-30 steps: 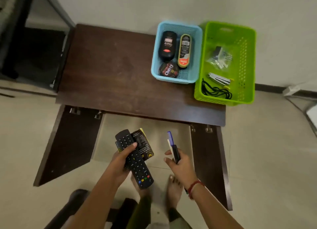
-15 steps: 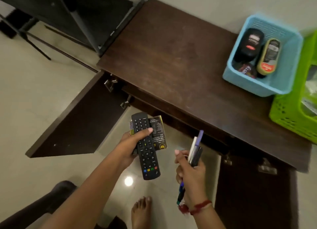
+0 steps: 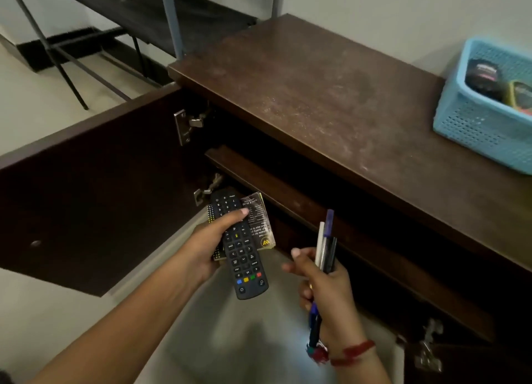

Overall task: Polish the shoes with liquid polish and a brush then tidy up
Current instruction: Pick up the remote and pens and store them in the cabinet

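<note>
Head view: the left hand [image 3: 205,248] curls around a black plastic remote [image 3: 244,258] and a glossy printed packet [image 3: 260,221], its text unreadable. The right hand [image 3: 331,291] grips slim pens [image 3: 325,245]. The polish bottles [image 3: 483,77], labels blurred, lie in a perforated blue basket [image 3: 472,124] on the scuffed dark wooden cabinet top [image 3: 331,101].

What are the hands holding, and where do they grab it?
The left hand grips a remote and a packet under it, thumb across the remote's upper half. The right hand grips a bunch of pens round their middle.
</note>
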Available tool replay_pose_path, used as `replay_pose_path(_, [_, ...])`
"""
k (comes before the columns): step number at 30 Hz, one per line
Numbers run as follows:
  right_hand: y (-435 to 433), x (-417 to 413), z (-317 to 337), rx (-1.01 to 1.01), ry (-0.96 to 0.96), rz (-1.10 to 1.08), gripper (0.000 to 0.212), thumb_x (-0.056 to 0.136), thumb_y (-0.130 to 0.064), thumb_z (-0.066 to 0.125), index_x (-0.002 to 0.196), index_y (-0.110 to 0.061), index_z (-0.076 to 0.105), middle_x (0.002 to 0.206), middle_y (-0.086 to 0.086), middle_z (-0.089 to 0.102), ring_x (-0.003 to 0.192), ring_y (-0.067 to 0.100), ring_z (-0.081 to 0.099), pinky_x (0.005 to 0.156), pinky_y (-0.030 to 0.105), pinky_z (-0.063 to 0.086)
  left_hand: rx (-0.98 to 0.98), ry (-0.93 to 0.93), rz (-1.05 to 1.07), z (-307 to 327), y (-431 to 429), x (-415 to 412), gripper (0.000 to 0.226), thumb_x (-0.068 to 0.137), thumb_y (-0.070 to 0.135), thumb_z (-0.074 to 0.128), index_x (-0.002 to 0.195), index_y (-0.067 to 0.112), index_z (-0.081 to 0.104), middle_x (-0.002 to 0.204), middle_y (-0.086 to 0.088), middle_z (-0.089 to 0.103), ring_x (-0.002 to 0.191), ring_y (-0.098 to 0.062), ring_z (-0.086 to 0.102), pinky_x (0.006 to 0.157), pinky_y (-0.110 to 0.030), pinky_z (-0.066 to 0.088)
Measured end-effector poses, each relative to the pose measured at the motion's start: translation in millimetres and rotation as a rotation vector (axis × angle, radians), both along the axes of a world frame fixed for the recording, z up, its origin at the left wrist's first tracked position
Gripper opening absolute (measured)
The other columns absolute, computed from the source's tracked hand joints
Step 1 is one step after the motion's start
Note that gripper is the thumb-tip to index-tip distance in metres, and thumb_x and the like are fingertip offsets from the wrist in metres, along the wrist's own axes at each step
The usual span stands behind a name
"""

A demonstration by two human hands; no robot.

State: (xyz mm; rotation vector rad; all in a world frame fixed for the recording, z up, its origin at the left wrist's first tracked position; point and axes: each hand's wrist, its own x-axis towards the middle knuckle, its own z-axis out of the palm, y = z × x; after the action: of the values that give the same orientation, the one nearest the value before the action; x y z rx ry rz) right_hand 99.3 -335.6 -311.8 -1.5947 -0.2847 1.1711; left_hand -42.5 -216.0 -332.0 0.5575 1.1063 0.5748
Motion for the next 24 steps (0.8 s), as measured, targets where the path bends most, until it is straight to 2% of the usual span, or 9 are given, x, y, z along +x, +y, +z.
replay_pose_path(3, [4, 2, 0, 0.034, -0.061, 0.090, 0.019, 0.082, -0.021, 0.071, 0.086, -0.011, 0.055, 0.076, 0.013, 0.072, 0.035, 0.007, 0.034, 0.034, 0.016, 0.028, 0.040, -0.006, 0.023, 1, 1, 3, 0.042, 0.068, 0.028, 0.075, 0.104, 0.010, 0.065, 0.085, -0.007, 0.074, 0.076, -0.022, 0.070, 0.065, -0.031, 0.052])
replay_pose_path(6, [11, -2, 3, 0.053, -0.130, 0.200, 0.032, 0.078, -0.027, 0.075, 0.094, -0.008, 0.054, 0.075, 0.011, 0.073, 0.036, 0.008, 0.035, 0.035, 0.016, 0.029, 0.071, -0.012, 0.020, 6, -5, 4, 0.033, 0.076, 0.026, 0.074, 0.103, 0.010, 0.064, 0.082, -0.006, 0.074, 0.077, -0.021, 0.070, 0.068, -0.033, 0.052])
replay_pose_path(13, [5, -17, 6, 0.067, -0.061, 0.288, 0.029, 0.077, -0.022, 0.077, 0.085, -0.019, 0.050, 0.052, -0.006, 0.056, 0.036, 0.008, 0.035, 0.035, 0.016, 0.028, 0.075, 0.020, 0.049, 12, -14, 4, 0.036, 0.074, 0.028, 0.076, 0.104, 0.010, 0.066, 0.085, -0.006, 0.075, 0.076, -0.020, 0.071, 0.068, -0.030, 0.053])
replay_pose_path(19, [2, -17, 2, 0.075, 0.001, 0.285, 0.033, 0.076, -0.015, 0.078, 0.092, -0.020, 0.049, 0.049, -0.007, 0.055, 0.039, 0.008, 0.035, 0.036, 0.017, 0.027, 0.122, 0.042, 0.057, 10, -17, 12, 0.041, 0.074, 0.029, 0.076, 0.108, 0.008, 0.066, 0.089, -0.007, 0.075, 0.078, -0.020, 0.071, 0.069, -0.031, 0.055])
replay_pose_path(23, [-4, -16, -4, 0.127, 0.010, 0.258, 0.032, 0.076, -0.009, 0.077, 0.094, -0.019, 0.052, 0.054, -0.007, 0.057, 0.036, 0.007, 0.033, 0.035, 0.016, 0.026, 0.154, 0.006, 0.039, 10, -24, 22, 0.040, 0.075, 0.040, 0.072, 0.104, 0.012, 0.067, 0.086, -0.004, 0.075, 0.078, -0.018, 0.072, 0.069, -0.032, 0.053])
replay_pose_path(24, [-4, -15, -6, 0.140, 0.026, 0.246, 0.030, 0.077, -0.009, 0.076, 0.093, -0.018, 0.053, 0.055, -0.006, 0.058, 0.036, 0.007, 0.033, 0.035, 0.016, 0.025, 0.164, -0.010, 0.033, 9, -26, 23, 0.044, 0.076, 0.046, 0.069, 0.105, 0.013, 0.067, 0.090, -0.005, 0.075, 0.082, -0.020, 0.071, 0.075, -0.034, 0.054])
